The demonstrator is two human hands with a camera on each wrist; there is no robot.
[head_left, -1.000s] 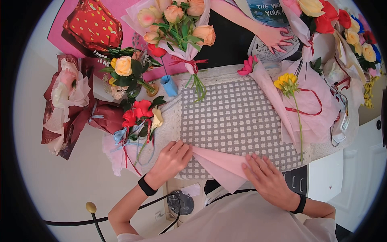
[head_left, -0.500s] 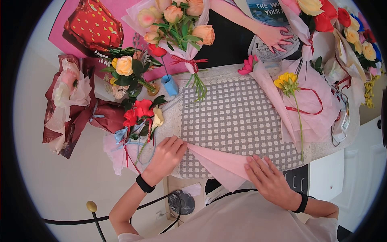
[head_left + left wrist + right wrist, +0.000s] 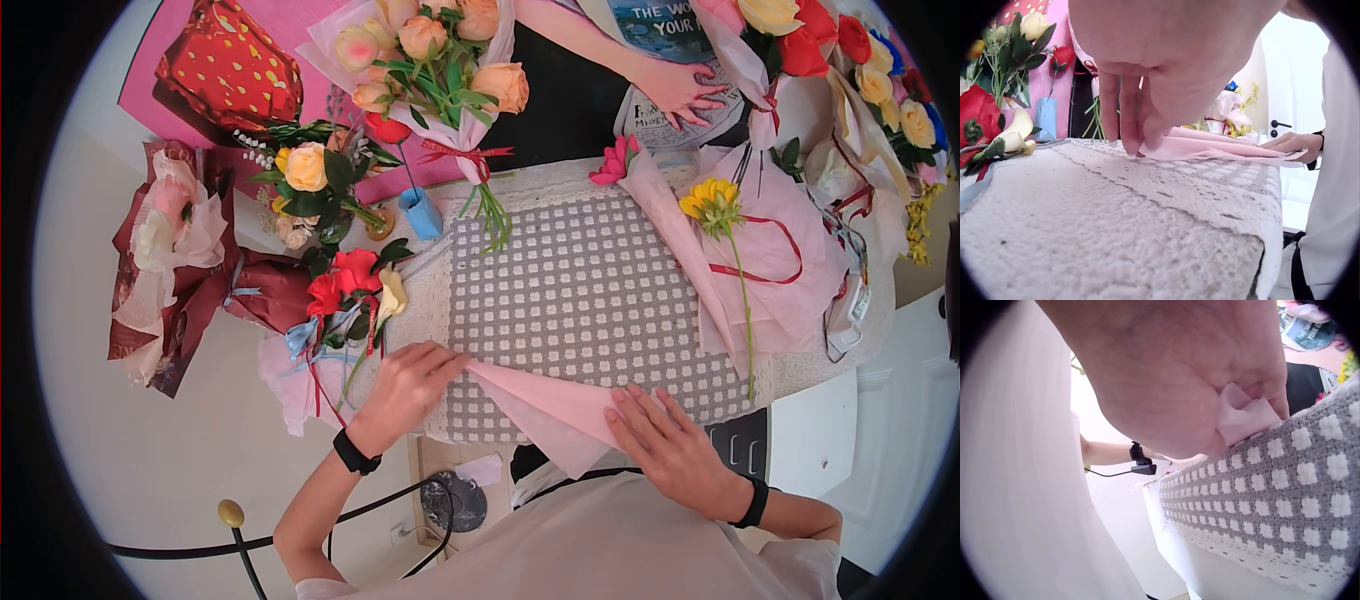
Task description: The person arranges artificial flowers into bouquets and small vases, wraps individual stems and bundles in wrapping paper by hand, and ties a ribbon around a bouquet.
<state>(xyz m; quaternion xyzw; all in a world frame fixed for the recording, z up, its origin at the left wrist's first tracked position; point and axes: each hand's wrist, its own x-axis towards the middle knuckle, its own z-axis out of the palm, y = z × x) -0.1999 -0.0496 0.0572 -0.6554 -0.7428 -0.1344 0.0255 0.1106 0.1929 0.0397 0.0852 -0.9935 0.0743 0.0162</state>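
A folded sheet of pink wrapping paper (image 3: 550, 400) lies slantwise across the near edge of the checked tablecloth (image 3: 570, 300). At its narrow left tip, my left hand (image 3: 412, 385) pinches the paper between thumb and fingertips, as the left wrist view also shows. My right hand (image 3: 665, 445) lies over the paper's wider right end, fingers extended on top. In the right wrist view, a crumpled fold of the paper (image 3: 1244, 419) pokes out between the thumb and fingers of that hand. The right thumb is hidden in the head view.
Red roses (image 3: 350, 280) and a cream lily (image 3: 392, 292) lie left of my left hand. A peach rose bouquet (image 3: 450, 90) stands at the back. To the right are a yellow flower (image 3: 712, 205) and pink wrapping (image 3: 770, 270). A blue holder (image 3: 420, 213) stands back left.
My left hand has shifted slightly left with the paper's tip, drawing the fold a little flatter. My right hand stays nearly in place on the other end.
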